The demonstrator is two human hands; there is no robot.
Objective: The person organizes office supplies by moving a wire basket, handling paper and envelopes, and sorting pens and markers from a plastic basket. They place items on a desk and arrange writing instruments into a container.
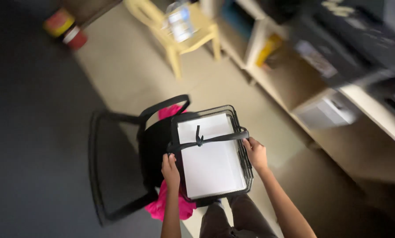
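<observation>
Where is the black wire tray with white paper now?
In the head view, the black wire tray is centre frame, between the left hand and right hand, above a black chair.

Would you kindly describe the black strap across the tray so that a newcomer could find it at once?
Start at the black chair on the left; just right of it both hands carry a black mesh tray holding white paper. The left hand and right hand grip its sides. The strap crosses the paper's upper part, the only dark band there, knotted near its left end.

A black mesh tray [246, 165], held level, carries white paper [210, 158] tied with dark ribbon [215, 139].
</observation>
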